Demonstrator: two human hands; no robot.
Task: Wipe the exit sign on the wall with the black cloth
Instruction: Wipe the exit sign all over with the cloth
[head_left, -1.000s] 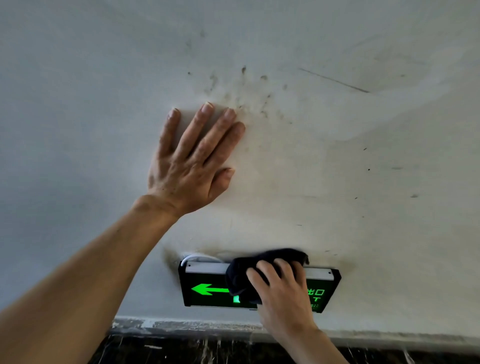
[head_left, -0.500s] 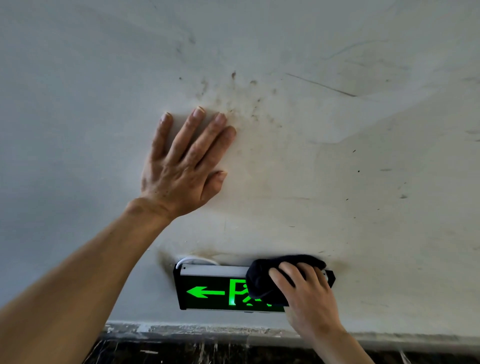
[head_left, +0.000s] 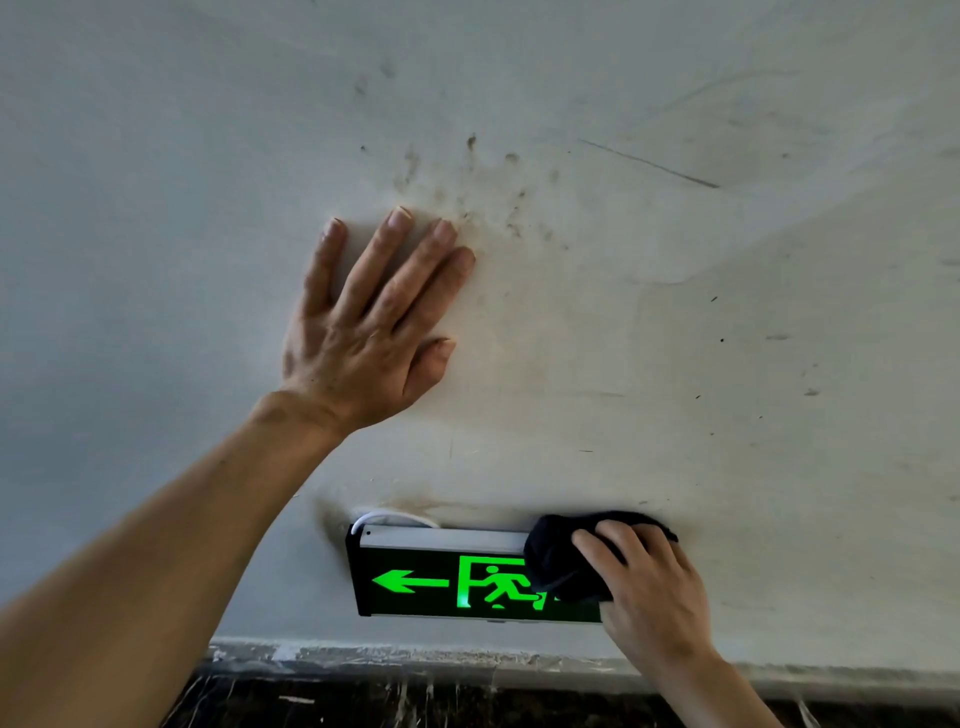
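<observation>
Black cloth (head_left: 563, 564) bunched in right hand's (head_left: 649, 587) closed grip on exit sign (head_left: 441, 577); left hand (head_left: 363, 338) flat, fingers spread.

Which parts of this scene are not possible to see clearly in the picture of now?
All in the head view:
- Right end of the exit sign: hidden by the black cloth and the right hand.
- Palm of the left hand: pressed flat against the wall.
- White cable: its run behind the sign is hidden.
- Both forearms: cut off by the bottom edge.
</observation>
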